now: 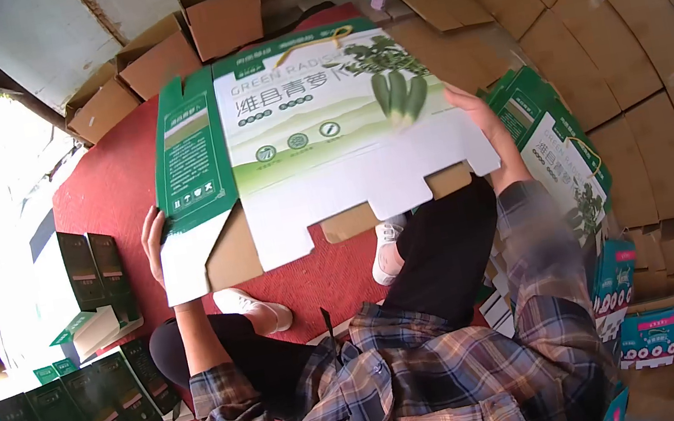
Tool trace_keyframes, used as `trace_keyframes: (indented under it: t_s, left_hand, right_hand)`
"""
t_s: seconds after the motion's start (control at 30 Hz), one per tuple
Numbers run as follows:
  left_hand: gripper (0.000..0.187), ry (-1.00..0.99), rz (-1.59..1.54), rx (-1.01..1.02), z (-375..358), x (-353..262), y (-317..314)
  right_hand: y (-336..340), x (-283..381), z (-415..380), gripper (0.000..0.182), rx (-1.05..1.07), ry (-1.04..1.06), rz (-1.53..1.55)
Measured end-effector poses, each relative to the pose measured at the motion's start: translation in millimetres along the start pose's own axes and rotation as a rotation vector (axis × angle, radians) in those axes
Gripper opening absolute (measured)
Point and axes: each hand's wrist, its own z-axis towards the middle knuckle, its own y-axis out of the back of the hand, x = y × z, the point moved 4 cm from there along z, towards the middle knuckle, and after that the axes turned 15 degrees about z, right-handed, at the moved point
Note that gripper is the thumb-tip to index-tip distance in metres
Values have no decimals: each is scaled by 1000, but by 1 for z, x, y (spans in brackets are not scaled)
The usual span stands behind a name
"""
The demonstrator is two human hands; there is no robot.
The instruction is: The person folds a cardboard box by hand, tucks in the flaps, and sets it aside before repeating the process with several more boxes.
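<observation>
A partly folded green radish carton, white with green side panels, is held up in front of my body. My left hand grips its lower left edge beside the green side panel; part of that hand is hidden behind the cardboard. At the opposite edge, my right hand is closed on the carton, with the fingertips partly out of sight. Notched flaps hang along the carton's near edge, and brown inner cardboard shows below them. A yellow cord is pictured or attached near its top.
Flat green radish cartons are stacked at my right. Folded dark green boxes stand at my left on the red floor covering. Open brown boxes line the back wall, and stacked brown cartons rise on the right.
</observation>
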Motion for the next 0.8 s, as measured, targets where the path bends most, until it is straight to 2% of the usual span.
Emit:
trace_keyframes:
  t_s: [0.03,0.07,0.1,0.13,0.17,0.2,0.23,0.27,0.33,0.37,0.43,0.47,0.53,0.57,0.63,0.8]
  left_hand:
    - [37,60,-78,-34,1,0,7]
    - [37,55,-35,-29,2,-2,11]
    - [37,141,-119,11,-3,12,11]
    - [37,226,-203,49,-9,29,9]
    - [33,462,-449,73,-18,37,2]
    - [27,616,-401,142,-25,43,-2]
    - [26,688,-337,177,-29,46,-6]
    - [25,758,-275,211,-34,52,-9]
    - [26,921,-307,261,-43,56,-18]
    - [26,879,-323,282,-43,55,-21]
    - [25,836,-333,297,-37,46,-21]
    - [24,855,-343,292,-38,42,-21]
    - [24,873,-355,286,-39,43,-21]
    - [24,872,-337,295,-41,44,-21]
    - [23,874,-312,303,-41,41,-17]
    - [21,827,-322,350,-45,36,-12]
  right_hand:
    - [-13,-14,9,41,44,-65,-21]
    - [-19,-20,19,41,89,-133,-42]
    - [2,-37,42,43,161,-361,68]
    - [16,-47,62,49,155,-372,3]
    - [35,-60,76,50,120,-398,7]
    - [36,-67,79,51,83,-422,10]
    - [30,-65,69,51,-160,-310,-129]
    - [47,-79,80,50,-177,-312,-94]
    - [38,-80,79,52,-155,-323,-393]
    - [32,-84,79,52,-153,-330,-393]
    - [21,-87,83,75,-246,-166,-786]
    - [15,-91,83,75,-246,-170,-787]
    - [-9,-85,85,104,-134,384,-910]
    - [-13,-87,87,104,-134,382,-910]
    - [-30,-88,87,122,-160,512,-1041]
    - [-56,-98,90,126,-229,592,-1094]
